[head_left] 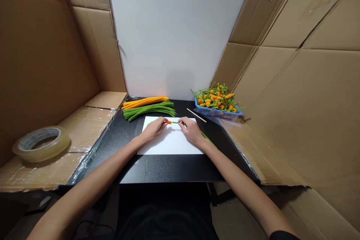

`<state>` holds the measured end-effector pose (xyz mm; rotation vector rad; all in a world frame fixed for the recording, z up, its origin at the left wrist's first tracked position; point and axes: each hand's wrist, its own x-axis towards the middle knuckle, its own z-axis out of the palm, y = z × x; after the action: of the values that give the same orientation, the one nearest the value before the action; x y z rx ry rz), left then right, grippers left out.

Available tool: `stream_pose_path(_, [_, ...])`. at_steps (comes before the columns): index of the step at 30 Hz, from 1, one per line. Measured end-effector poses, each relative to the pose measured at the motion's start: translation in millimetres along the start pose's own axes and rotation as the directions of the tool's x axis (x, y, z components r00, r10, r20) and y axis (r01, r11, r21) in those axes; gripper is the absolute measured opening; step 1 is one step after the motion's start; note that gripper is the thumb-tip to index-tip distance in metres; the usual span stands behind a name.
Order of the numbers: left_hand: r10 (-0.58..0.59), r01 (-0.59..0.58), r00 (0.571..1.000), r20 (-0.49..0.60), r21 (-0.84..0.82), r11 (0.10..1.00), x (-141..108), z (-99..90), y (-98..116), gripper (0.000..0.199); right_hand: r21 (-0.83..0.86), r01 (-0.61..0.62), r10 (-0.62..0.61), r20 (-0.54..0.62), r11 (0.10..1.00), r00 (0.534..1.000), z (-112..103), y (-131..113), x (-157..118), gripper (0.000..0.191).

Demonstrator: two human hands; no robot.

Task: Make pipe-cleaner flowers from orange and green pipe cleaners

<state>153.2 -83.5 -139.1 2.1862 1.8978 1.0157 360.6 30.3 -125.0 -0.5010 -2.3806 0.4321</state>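
Over the white sheet (171,142), my left hand (155,127) pinches a small orange fuzzy piece (169,122) between its fingertips. My right hand (191,129) is closed on a green fuzzy stem (174,122), whose tip points left at the orange piece with a narrow gap between them. A longer green stem (208,139) shows beside my right wrist. Bundles of orange stems (144,101) and green stems (149,110) lie behind my left hand.
A blue basket (219,113) heaped with orange and green pieces stands at the back right. A thin wooden stick (196,115) lies on the black table (168,168). A tape roll (42,144) rests on cardboard at the left. Cardboard walls flank both sides.
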Motion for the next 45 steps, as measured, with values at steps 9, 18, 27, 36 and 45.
stream_pose_path(9, [-0.035, 0.035, 0.999, 0.001, -0.007, 0.999, 1.5, 1.6, 0.8, 0.029, 0.025, 0.053, -0.052, -0.063, 0.998, 0.997, -0.8, 1.9, -1.8, 0.013])
stream_pose_path(18, [-0.031, 0.031, 0.995, 0.094, 0.008, 1.000, 0.3, 0.5, 6.2, 0.033, 0.035, 0.076, -0.073, -0.076, 0.997, 0.994, -1.6, -6.2, -3.1, 0.011])
stream_pose_path(27, [-0.055, 0.048, 0.992, 0.116, 0.066, 0.997, -0.3, -2.2, 11.8, 0.030, 0.002, 0.095, -0.094, -0.103, 0.996, 0.990, -2.7, -3.9, -2.8, 0.010])
stream_pose_path(36, [0.006, -0.017, 0.990, 0.140, 0.081, 0.997, -0.6, 1.3, 13.2, 0.032, 0.043, 0.142, -0.140, -0.040, 0.989, 0.989, 0.1, -9.1, -3.2, 0.011])
stream_pose_path(45, [0.030, -0.056, 0.985, 0.169, 0.151, 0.987, -1.2, 0.9, 19.1, 0.030, 0.109, 0.039, -0.041, 0.016, 0.993, 0.999, 3.3, -10.1, -2.2, 0.018])
